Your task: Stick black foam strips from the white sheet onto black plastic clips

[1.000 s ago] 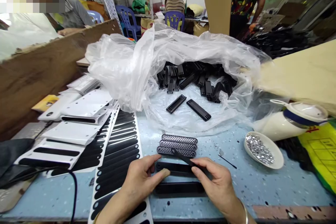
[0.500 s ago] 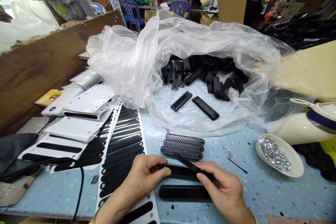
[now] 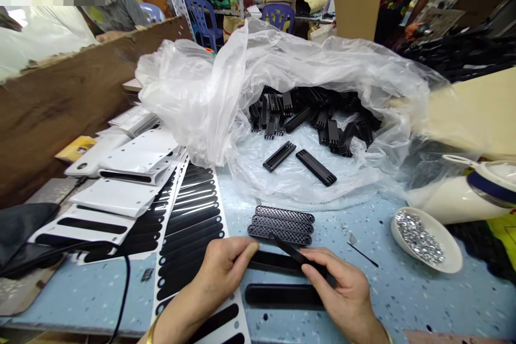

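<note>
My left hand (image 3: 226, 269) is closed, with thumb and forefinger pinched at the left end of a long black strip (image 3: 274, 261). My right hand (image 3: 342, 285) grips a slim, tapered black tool (image 3: 287, 248), which slants across above this strip; its exact kind is unclear. The right fingers hide the strip's right end. Nearer to me lies another black strip with rounded ends (image 3: 282, 296), partly covered by the right hand. Just beyond the hands, three black pieces with a mesh pattern (image 3: 282, 224) lie side by side.
Sheets of black stickers (image 3: 189, 215) lie left, a cable (image 3: 126, 285) beside them. A clear plastic bag (image 3: 193, 107) holds many black slotted pieces (image 3: 316, 166). At right are a bowl (image 3: 453, 258) of shiny bits, a thin black stick (image 3: 363, 254) and a white cup (image 3: 443, 199).
My left thumb has lifted slightly and moved a little up and left, towards the forefinger at the strip's end. The right hand and its tool have hardly moved.
</note>
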